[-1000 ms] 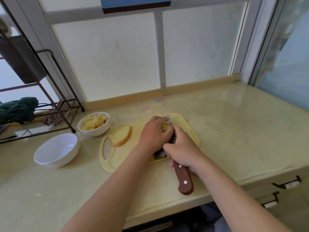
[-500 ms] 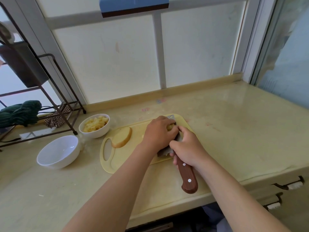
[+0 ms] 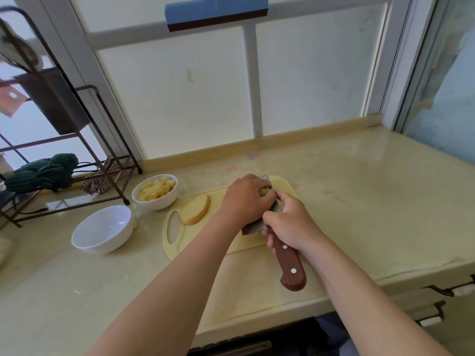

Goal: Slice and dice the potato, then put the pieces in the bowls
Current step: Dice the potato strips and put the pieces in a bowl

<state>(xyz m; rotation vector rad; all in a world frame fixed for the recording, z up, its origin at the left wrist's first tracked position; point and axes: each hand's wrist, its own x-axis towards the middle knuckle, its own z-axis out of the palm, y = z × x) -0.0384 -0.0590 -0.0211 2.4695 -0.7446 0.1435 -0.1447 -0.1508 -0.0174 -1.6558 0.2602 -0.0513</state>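
Observation:
On the yellow cutting board [image 3: 177, 249], my left hand [image 3: 245, 199] curls over a piece of potato [image 3: 263, 191], most of which it hides. My right hand [image 3: 290, 224] grips the cleaver [image 3: 290, 265] at the top of its brown wooden handle; the blade lies against the potato, between my hands. A thick potato slice [image 3: 195, 209] lies flat on the board's left part. A white bowl [image 3: 155, 192] behind the board holds diced potato. A second white bowl [image 3: 102, 228], to the left, holds nothing.
A dark metal rack [image 3: 102, 140] stands at the back left with a green cloth [image 3: 43, 172] on it. The window wall runs behind the counter. Drawer handles [image 3: 449, 291] sit under the counter edge at the right.
Both hands and the cleaver stay in place on the potato; the head camera has shifted slightly, so everything sits a little further right in view.

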